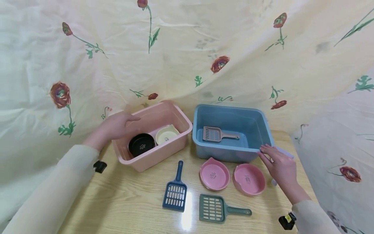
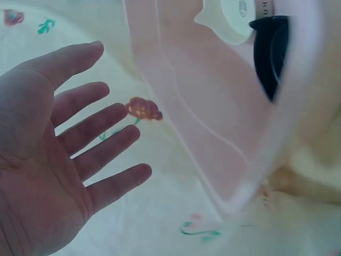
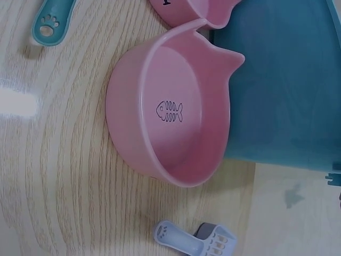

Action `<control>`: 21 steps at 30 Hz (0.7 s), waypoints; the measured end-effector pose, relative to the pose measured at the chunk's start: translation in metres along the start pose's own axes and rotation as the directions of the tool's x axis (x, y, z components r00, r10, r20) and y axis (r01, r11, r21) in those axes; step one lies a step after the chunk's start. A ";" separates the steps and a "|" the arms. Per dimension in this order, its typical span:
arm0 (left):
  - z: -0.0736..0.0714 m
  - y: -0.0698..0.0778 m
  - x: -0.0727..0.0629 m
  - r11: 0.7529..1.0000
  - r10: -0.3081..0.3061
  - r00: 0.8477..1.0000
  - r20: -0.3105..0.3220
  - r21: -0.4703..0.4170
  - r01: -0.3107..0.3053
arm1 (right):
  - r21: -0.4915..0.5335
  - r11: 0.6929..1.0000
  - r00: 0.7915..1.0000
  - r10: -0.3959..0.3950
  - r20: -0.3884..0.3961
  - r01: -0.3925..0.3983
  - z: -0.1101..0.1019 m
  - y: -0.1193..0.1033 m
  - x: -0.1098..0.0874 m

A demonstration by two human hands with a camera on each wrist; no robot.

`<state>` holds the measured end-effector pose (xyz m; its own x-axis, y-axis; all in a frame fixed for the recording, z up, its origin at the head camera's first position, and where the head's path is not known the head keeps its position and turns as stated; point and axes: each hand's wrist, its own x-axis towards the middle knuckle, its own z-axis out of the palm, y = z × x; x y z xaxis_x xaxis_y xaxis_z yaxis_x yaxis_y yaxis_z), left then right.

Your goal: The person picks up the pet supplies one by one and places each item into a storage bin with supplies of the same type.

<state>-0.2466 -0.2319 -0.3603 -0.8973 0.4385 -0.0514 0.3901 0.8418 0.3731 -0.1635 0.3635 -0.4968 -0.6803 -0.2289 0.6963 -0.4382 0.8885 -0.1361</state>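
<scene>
My left hand (image 1: 118, 125) is over the left end of a pink bin (image 1: 160, 161), with its fingers extended and spread in the left wrist view and nothing in it. Inside that bin sit a black bowl (image 1: 142, 145) and a cream bowl (image 1: 166, 134). My right hand (image 1: 279, 164) overlaps the near right corner of a blue bin (image 1: 225, 152) in the head view, its fingers loosely bent at the rim. A greyish-pink litter scoop (image 1: 214, 134) lies in the blue bin. Partly hidden behind the right hand is a lavender litter scoop (image 3: 184, 241) on the table.
Two pink cat-ear bowls (image 1: 214, 175) stand in front of the blue bin, the right one bearing a fishbone print. Nearer lie a navy scoop (image 1: 175, 195) and a green scoop (image 1: 212, 208) on the wooden table (image 1: 128, 201). Flower-printed cloth (image 1: 175, 65) hangs behind.
</scene>
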 end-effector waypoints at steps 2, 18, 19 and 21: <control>0.007 0.000 -0.016 1.000 -0.024 0.999 -0.029 -0.006 0.024 | -0.001 1.000 1.000 -0.010 -0.003 0.009 0.000 0.001 0.000; 0.108 -0.015 -0.099 0.992 0.121 0.840 -0.529 0.095 -0.083 | 0.004 0.999 0.999 -0.039 -0.021 0.039 0.000 0.000 0.002; 0.115 -0.015 -0.101 0.989 0.145 0.804 -0.576 0.109 -0.100 | 0.002 0.999 0.999 -0.039 -0.024 0.039 0.000 0.000 0.002; 0.129 -0.016 -0.104 0.979 0.201 0.722 -0.662 0.154 -0.132 | 0.000 0.999 0.999 -0.036 -0.028 0.036 0.000 0.000 0.001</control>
<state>-0.1330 -0.2503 -0.4801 -0.7059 0.2775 0.6517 0.5324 0.8147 0.2298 -0.1644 0.3638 -0.4956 -0.6474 -0.2491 0.7203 -0.4622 0.8798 -0.1112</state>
